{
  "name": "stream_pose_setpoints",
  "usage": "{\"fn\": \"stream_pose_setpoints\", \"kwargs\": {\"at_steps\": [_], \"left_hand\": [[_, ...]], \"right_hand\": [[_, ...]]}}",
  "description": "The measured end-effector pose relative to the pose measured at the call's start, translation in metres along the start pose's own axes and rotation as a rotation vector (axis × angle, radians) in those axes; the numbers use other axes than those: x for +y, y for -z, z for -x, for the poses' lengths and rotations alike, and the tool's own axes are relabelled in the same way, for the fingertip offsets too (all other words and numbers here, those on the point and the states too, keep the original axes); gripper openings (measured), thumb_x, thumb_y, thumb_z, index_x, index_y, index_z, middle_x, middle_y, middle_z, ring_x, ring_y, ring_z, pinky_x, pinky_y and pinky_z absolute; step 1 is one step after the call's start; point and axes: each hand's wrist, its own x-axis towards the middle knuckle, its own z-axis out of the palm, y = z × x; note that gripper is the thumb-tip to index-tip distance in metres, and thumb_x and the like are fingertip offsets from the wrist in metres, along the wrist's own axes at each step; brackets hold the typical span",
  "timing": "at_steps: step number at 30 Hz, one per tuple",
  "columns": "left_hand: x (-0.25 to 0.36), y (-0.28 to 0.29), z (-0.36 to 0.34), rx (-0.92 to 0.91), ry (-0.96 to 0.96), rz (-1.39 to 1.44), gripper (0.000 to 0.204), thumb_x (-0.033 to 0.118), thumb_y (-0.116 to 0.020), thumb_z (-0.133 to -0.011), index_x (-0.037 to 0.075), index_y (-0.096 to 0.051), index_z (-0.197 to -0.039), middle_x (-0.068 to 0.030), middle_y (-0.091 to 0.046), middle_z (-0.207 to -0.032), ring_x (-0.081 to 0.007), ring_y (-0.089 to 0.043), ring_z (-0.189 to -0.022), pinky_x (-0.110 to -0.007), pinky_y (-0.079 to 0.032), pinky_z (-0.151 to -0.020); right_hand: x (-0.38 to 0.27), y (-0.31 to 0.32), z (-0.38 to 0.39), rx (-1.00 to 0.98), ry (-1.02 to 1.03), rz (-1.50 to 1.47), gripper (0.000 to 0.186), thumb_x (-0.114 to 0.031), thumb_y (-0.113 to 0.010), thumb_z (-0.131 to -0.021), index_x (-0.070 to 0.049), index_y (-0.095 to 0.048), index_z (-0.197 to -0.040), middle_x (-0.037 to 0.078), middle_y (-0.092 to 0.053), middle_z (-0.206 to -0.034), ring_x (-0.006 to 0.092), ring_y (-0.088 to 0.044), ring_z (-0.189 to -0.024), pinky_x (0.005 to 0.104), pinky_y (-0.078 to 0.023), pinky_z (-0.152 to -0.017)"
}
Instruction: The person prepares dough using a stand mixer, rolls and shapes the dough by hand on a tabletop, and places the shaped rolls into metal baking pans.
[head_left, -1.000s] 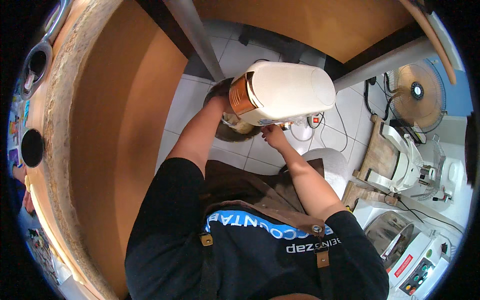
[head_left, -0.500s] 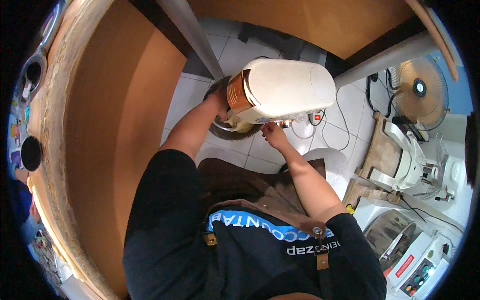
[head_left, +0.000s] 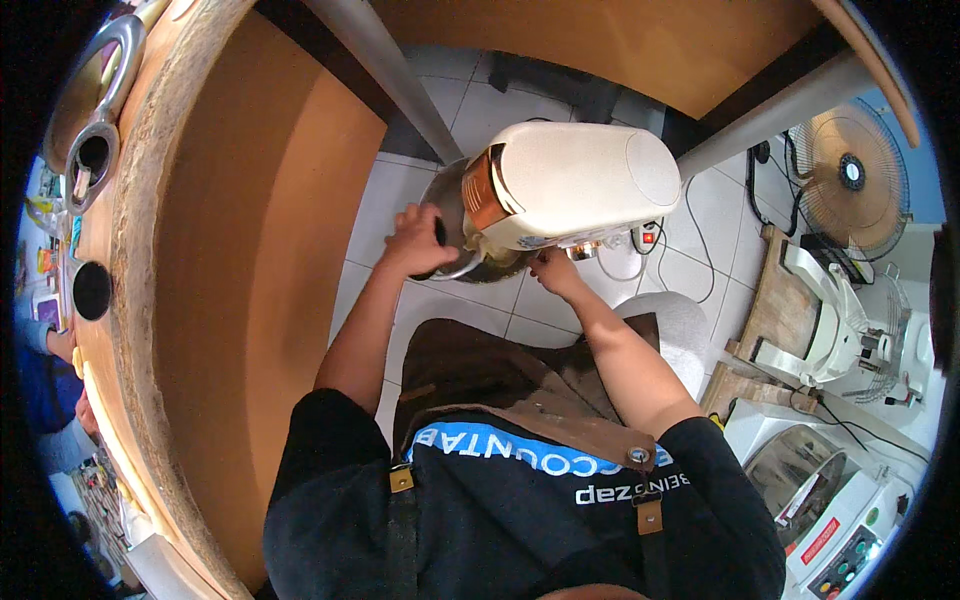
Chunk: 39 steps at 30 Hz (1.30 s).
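Observation:
A cream stand mixer (head_left: 590,185) with a copper-brown front panel stands low before me, its head over a metal mixing bowl (head_left: 448,200). Pale dough (head_left: 492,250) shows in the bowl beneath the mixer head. My left hand (head_left: 412,245) is at the bowl's left rim, thumb toward the inside and fingers curved about the edge. Close to the bowl's right side, my right hand (head_left: 556,272) has its fingers curled beneath the mixer head. Whatever those fingers hold is hidden.
Wooden table edges and metal legs (head_left: 385,75) frame the mixer. A fan (head_left: 850,170), a white machine (head_left: 820,310) on a wooden stand and another machine with a control panel (head_left: 850,560) stand at right. Cables cross the tiled floor. Another person's hands show at far left.
My left hand has come up out of the bowl to its left rim. My right hand stays by the bowl's right side. The whole view has shifted slightly.

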Motion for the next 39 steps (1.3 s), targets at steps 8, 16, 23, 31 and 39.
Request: {"fn": "stream_pose_setpoints", "kwargs": {"at_steps": [8,16,23,31,39], "left_hand": [[-0.090,-0.040,-0.031,-0.118,0.605,0.973,0.058,0.041,-0.070,-0.068,0.007,-0.050,-0.109,-0.0064,-0.049,-0.098,-0.0227,-0.050,-0.096,-0.044,-0.043,-0.081],[-0.095,-0.027,-0.096,0.001,0.183,0.419,0.050,0.047,-0.064,-0.079,-0.001,-0.059,-0.091,-0.0157,-0.063,-0.083,-0.0309,-0.060,-0.080,-0.040,-0.046,-0.077],[-0.088,-0.034,-0.118,0.043,-0.036,0.051,0.039,0.028,-0.062,-0.075,0.001,-0.062,-0.103,-0.0237,-0.062,-0.101,-0.0390,-0.058,-0.099,-0.043,-0.047,-0.086],[-0.086,-0.093,-0.032,0.302,0.058,0.544,0.034,0.013,-0.057,-0.075,0.004,-0.063,-0.107,-0.0215,-0.062,-0.103,-0.0374,-0.060,-0.096,-0.042,-0.048,-0.084],[-0.072,-0.042,0.066,0.448,0.146,0.689,0.037,0.009,-0.055,-0.076,0.006,-0.063,-0.111,-0.0159,-0.068,-0.095,-0.0252,-0.066,-0.086,-0.033,-0.050,-0.077]], "right_hand": [[-0.007,0.014,0.002,-0.007,-0.083,-0.054,0.027,-0.024,-0.061,-0.081,0.003,-0.065,-0.085,0.015,-0.065,-0.075,0.0196,-0.063,-0.070,0.0347,-0.048,-0.061],[-0.009,0.009,-0.001,-0.147,-0.215,-0.399,0.029,-0.021,-0.059,-0.084,0.002,-0.058,-0.101,0.011,-0.063,-0.082,0.0194,-0.062,-0.067,0.0318,-0.052,-0.054],[-0.035,0.015,0.008,-0.105,-0.434,-0.557,0.023,-0.015,-0.054,-0.086,0.005,-0.057,-0.097,0.014,-0.064,-0.082,0.0204,-0.065,-0.064,0.0337,-0.054,-0.051],[-0.022,0.022,-0.012,0.367,0.087,0.205,0.027,-0.014,-0.058,-0.078,-0.003,-0.064,-0.102,0.019,-0.064,-0.103,0.0393,-0.058,-0.098,0.0455,-0.047,-0.083],[-0.018,-0.001,0.002,-0.205,-0.096,-0.384,0.021,-0.013,-0.052,-0.086,0.005,-0.061,-0.094,0.011,-0.062,-0.073,0.0155,-0.060,-0.056,0.0288,-0.053,-0.048]]}}
